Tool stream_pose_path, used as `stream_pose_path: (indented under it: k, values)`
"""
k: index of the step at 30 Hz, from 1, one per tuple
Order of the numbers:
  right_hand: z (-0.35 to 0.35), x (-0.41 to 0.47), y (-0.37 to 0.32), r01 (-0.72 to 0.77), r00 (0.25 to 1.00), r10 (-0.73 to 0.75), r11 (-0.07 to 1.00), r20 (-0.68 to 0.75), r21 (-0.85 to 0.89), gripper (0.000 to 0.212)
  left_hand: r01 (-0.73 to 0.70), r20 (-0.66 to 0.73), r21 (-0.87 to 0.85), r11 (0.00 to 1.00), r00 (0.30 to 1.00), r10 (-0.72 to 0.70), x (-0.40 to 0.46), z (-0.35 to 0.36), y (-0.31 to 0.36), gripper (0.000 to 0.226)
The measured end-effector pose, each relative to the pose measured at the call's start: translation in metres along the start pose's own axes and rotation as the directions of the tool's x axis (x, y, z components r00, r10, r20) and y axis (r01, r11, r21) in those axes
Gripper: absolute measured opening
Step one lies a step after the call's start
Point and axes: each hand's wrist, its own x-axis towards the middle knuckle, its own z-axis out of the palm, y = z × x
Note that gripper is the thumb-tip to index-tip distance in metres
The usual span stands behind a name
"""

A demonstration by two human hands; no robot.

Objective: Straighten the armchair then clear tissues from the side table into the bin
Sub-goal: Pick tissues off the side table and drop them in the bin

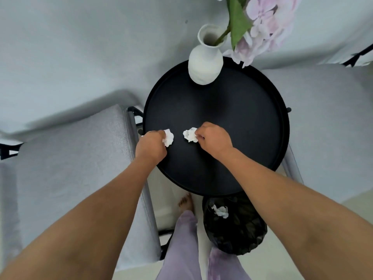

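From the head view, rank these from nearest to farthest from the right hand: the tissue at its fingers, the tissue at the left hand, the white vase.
1. Tissue at the fingers of the right hand: touching it.
2. Tissue at the left hand: just to its left.
3. White vase: at the side table's far edge.

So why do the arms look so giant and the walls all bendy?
Head view: the wide-angle lens stretches whatever is near the edges, so the forearms balloon; the left hand, right hand and table near the middle look normal. Light is soft, no glare.
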Motion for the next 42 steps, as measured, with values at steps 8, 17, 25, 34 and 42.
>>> stream_pose_path:
  k: [8,17,25,34,42]
  values:
    - [-0.013,-0.082,0.026,0.001,0.998,0.001,1.000,-0.061,0.030,0.026,-0.049,-0.106,-0.017,0.999,0.993,0.047,-0.067,0.000,0.035,0.031]
    - [-0.026,-0.212,0.071,0.005,1.000,-0.006,0.999,-0.020,-0.052,0.025,-0.167,-0.139,-0.116,0.979,0.979,0.151,-0.181,0.051,0.084,0.029]
    - [0.030,-0.276,0.094,-0.052,0.961,0.080,0.993,0.266,-0.110,0.039,-0.173,-0.050,-0.138,0.975,0.985,0.167,-0.218,0.097,0.096,0.031]
    - [0.035,-0.254,0.102,-0.123,0.984,0.139,0.982,0.110,-0.141,0.066,-0.165,0.059,-0.134,0.977,0.983,0.174,-0.232,0.138,0.088,0.030]
    - [0.039,-0.218,0.120,-0.048,0.982,0.090,0.969,0.166,-0.241,0.071,-0.059,0.150,-0.256,0.965,0.984,0.100,-0.241,0.176,0.097,0.032]
